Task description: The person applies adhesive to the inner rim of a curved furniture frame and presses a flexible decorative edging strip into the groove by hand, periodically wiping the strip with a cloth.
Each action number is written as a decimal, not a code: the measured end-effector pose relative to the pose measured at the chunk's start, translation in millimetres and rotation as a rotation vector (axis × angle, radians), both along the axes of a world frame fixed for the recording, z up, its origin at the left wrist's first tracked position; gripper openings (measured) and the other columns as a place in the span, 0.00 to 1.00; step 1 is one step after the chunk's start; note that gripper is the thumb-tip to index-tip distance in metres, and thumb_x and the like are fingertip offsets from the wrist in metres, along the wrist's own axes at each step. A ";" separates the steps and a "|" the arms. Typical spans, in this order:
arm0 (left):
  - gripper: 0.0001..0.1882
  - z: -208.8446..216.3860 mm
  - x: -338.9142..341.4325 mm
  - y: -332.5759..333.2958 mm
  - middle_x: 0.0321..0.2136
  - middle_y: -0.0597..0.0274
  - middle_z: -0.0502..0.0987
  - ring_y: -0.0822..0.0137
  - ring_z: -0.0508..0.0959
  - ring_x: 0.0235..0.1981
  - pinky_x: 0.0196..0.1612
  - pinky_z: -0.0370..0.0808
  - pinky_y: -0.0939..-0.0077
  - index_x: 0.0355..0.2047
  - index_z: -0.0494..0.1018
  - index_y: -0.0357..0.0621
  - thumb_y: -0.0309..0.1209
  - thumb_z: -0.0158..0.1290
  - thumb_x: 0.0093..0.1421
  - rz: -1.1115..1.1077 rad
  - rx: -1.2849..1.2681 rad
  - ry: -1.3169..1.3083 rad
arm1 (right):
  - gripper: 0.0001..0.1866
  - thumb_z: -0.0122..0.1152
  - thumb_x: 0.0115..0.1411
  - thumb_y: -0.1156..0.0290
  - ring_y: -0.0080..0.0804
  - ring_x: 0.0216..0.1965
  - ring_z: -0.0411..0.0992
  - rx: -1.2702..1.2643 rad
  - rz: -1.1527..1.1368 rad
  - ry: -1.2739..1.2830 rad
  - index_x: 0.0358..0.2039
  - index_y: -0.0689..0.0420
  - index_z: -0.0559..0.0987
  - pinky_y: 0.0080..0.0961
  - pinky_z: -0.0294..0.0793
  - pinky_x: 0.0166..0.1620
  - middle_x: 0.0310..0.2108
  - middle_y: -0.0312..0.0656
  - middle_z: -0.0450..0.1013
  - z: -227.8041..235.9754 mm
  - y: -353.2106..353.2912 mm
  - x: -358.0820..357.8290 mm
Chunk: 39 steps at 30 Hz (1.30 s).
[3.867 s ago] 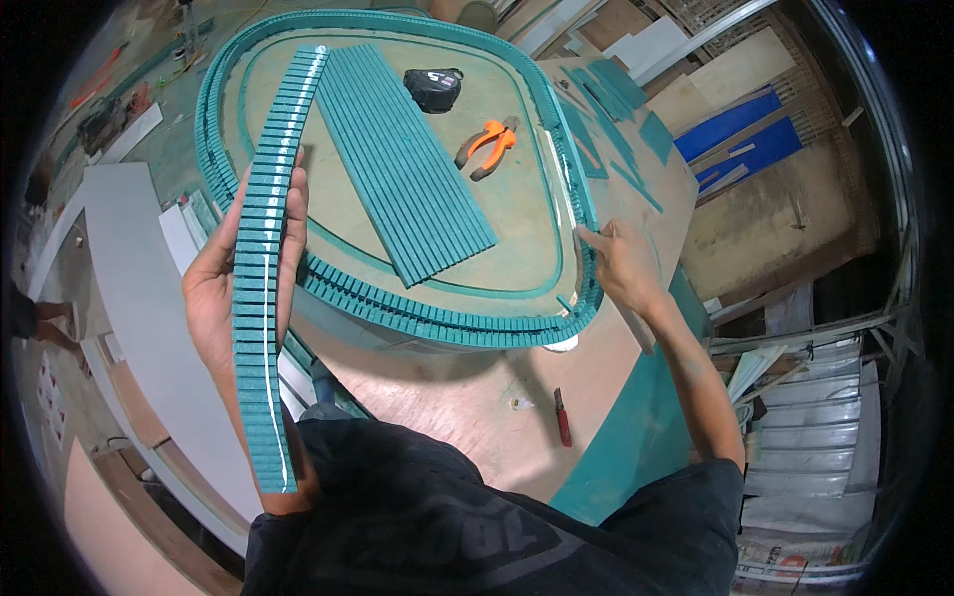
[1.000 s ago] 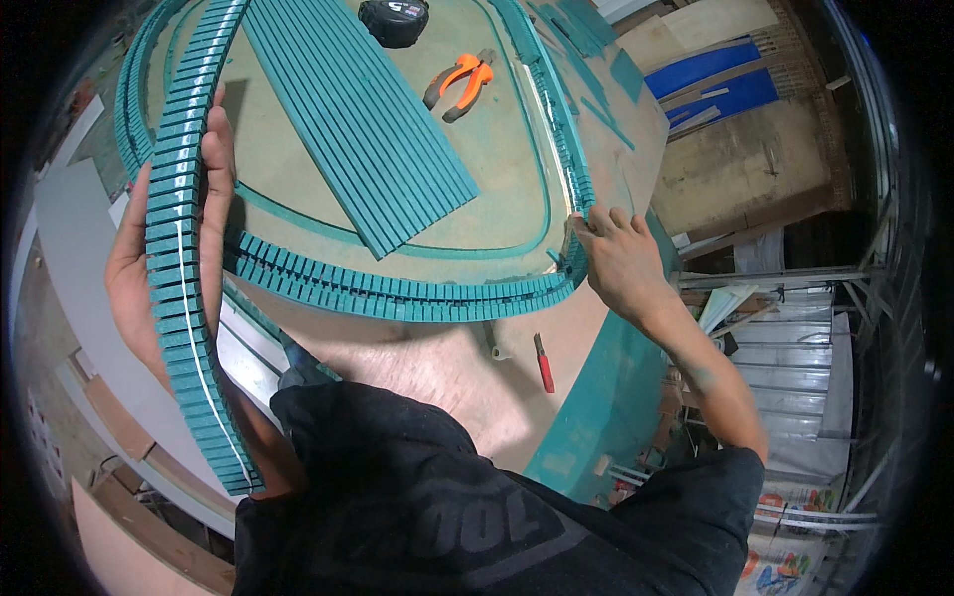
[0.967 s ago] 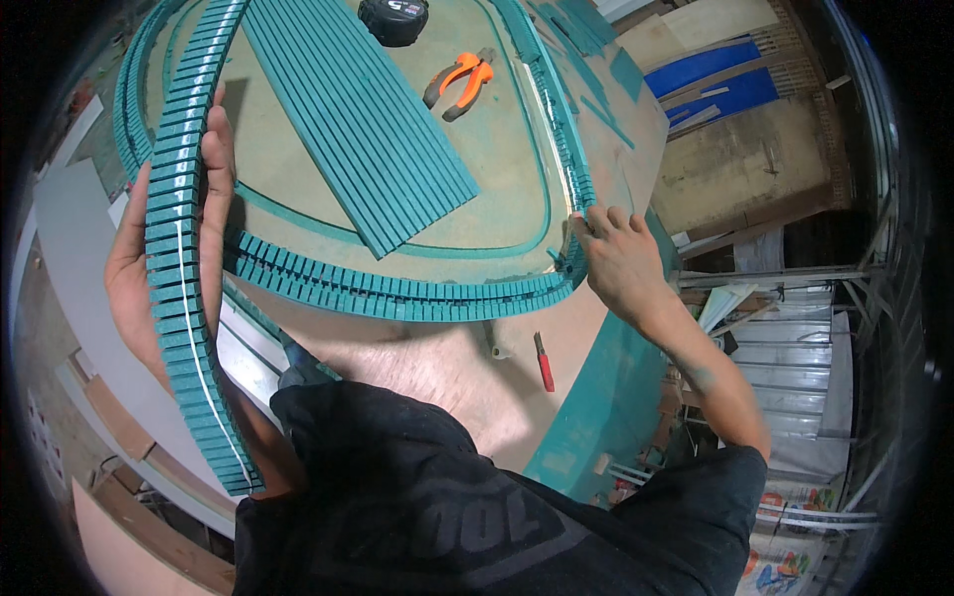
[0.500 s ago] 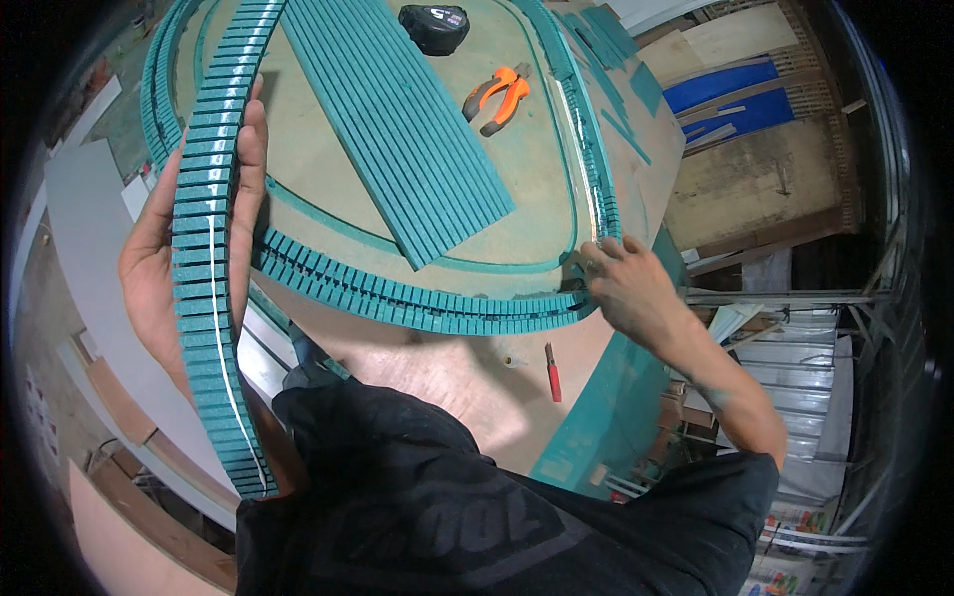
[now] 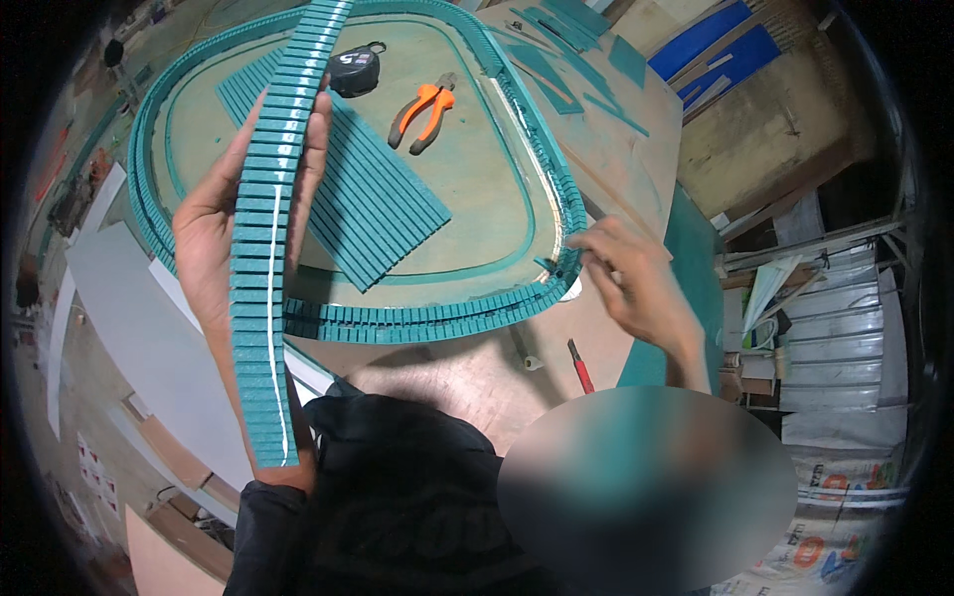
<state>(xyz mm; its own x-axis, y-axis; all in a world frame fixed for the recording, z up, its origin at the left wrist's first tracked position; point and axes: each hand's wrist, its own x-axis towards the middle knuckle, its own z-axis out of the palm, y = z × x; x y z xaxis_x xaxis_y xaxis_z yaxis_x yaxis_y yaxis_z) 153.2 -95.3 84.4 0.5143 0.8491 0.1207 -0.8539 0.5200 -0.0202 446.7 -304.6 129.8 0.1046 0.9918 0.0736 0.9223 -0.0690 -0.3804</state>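
My left hand (image 5: 207,236) is closed around a long teal slotted strip (image 5: 262,243), held raised and nearly upright, its near end by my wrist. A white bead, like glue, runs down its face, smeared over the slots higher up. Behind it on the workbench lies a large rounded frame (image 5: 427,323) of similar slotted strips. At the frame's near right corner is my right hand (image 5: 631,278), fingers bent and apart, fingertips at the outer edge; nothing shows in them. A white line, also like glue, runs along the frame's inner right side, near loose teal bits.
Inside the frame lie a grooved teal panel (image 5: 383,199), orange-handled pliers (image 5: 422,117) and a black tape measure (image 5: 355,72). A red-handled cutting tool (image 5: 580,368) rests near the bench front. Teal offcuts (image 5: 556,84) lie at the far right. A blurred oval covers the lower right.
My right hand has moved from over the frame's corner to its outer edge. The view has shifted; the held strip appears further right, covering part of the grooved panel.
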 end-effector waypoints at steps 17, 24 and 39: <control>0.27 3.4 83.1 -6.1 0.54 0.33 0.73 0.49 0.82 0.52 0.56 0.84 0.63 0.67 0.59 0.24 0.26 0.46 0.72 0.004 0.204 0.371 | 0.10 0.63 0.63 0.77 0.43 0.40 0.77 0.065 0.057 0.280 0.44 0.63 0.81 0.37 0.74 0.45 0.36 0.47 0.76 -45.9 32.1 20.4; 0.19 17.4 82.8 -9.6 0.47 0.59 0.81 0.65 0.79 0.47 0.56 0.74 0.64 0.51 0.79 0.38 0.41 0.52 0.72 0.286 0.495 0.925 | 0.23 0.56 0.72 0.58 0.36 0.58 0.73 0.528 -0.002 0.438 0.56 0.63 0.80 0.32 0.72 0.59 0.53 0.46 0.78 -64.0 -29.2 58.1; 0.26 -31.3 139.8 -16.8 0.42 0.60 0.81 0.73 0.79 0.40 0.50 0.75 0.77 0.62 0.69 0.32 0.28 0.45 0.64 0.128 0.337 0.286 | 0.27 0.66 0.59 0.61 0.53 0.51 0.72 -0.153 -0.374 1.010 0.53 0.65 0.72 0.52 0.73 0.55 0.47 0.57 0.73 -400.9 -71.0 -60.4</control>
